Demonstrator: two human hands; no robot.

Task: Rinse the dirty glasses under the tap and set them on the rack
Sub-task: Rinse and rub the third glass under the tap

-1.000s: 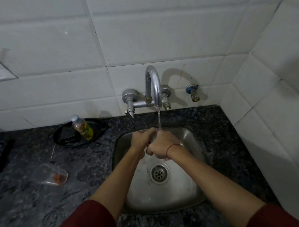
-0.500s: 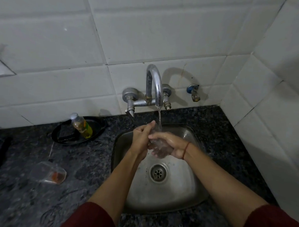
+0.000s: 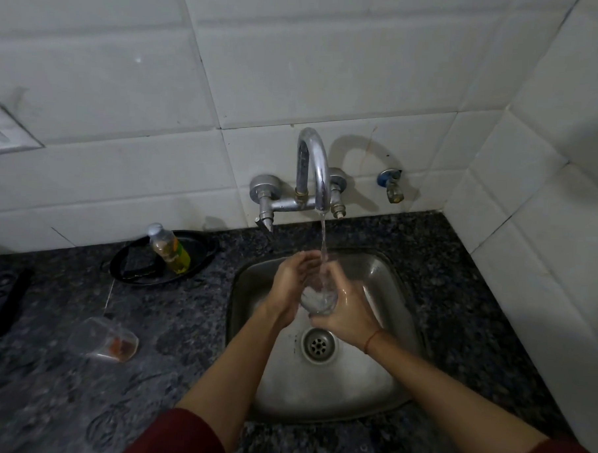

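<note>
Clear glass over sink, mouth under tap stream. right hand: fingers wrap its base; left hand: fingers, pressed together, curve round its side. Best: rotate slowly, tip out fully (second glass waits on counter).

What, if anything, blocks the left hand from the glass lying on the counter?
Likely yes: only bare counter lies between the sink and that glass, but the left hand is holding another glass under the tap.
</note>
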